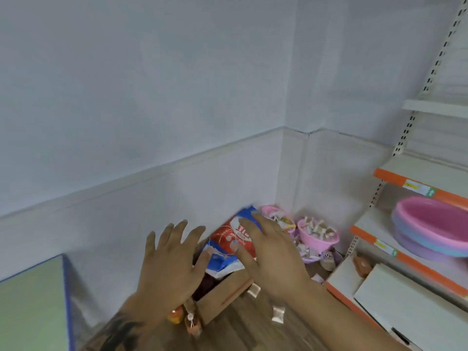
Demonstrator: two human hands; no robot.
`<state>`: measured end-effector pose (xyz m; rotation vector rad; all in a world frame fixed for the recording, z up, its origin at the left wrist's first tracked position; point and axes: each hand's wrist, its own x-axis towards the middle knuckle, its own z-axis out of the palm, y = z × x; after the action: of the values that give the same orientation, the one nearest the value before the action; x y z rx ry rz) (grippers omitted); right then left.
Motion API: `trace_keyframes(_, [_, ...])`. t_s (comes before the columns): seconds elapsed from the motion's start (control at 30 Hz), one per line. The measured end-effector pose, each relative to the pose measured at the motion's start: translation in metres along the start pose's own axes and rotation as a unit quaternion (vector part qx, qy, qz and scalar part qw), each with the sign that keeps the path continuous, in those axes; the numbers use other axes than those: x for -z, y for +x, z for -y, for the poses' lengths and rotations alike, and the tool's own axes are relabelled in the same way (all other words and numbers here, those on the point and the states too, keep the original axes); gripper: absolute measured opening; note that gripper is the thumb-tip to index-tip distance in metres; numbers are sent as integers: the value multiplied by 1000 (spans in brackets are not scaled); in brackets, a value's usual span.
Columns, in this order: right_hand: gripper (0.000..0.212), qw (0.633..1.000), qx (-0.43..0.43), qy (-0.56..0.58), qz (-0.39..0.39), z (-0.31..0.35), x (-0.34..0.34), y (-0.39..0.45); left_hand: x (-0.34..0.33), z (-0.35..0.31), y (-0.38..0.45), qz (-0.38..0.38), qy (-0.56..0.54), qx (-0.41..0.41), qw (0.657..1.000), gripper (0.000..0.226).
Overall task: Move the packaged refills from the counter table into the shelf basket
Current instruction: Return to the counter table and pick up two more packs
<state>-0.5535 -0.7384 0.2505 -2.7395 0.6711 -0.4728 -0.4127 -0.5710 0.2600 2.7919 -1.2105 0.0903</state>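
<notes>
A pale wall corner closed the scene, with a wood floor below and shelves (415,262) to the right. A red-and-blue refill pack (229,240) lay tilted on an open cardboard box (222,295), its long axis running from near-left up toward the far-right corner. The right hand (268,254) rested on the pack's right side, fingers spread and straight; the left hand (169,257), also spread, touched its lower-left edge. Neither seemed closed round it. The right hand lay nearer the shelves, where pink tubs (435,224) sat.

A red, white and blue refill packet (234,240) lies tilted across the open cardboard box's (222,295) top edge.
</notes>
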Motion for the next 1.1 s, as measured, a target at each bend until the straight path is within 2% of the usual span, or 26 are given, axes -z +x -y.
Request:
trace_keyframes(0.27, [86,996,62,-3,66,123,-50,27,-15,125,-33,29,15,89,996,68])
trace_keyframes(0.43, [79,988,121,-37,90,176,-85,53,-17,184,-46,0,1,145,989,70])
trace_keyframes(0.67, [64,957,236,-108,129,238,-182,105,-29,268,-70,18,9,260,965,72])
trace_keyframes(0.8, [59,934,305,-92,160,279,-224,126,-38,311,-84,33,6,309,950,89])
trace_keyframes(1.0, [58,900,372,-75,216,330,-284,157,-64,370,-77,52,17,362,931,79])
trace_keyframes(1.1, [69,892,380,-33,244,343,-314,168,-84,392,-69,60,7,387,920,76])
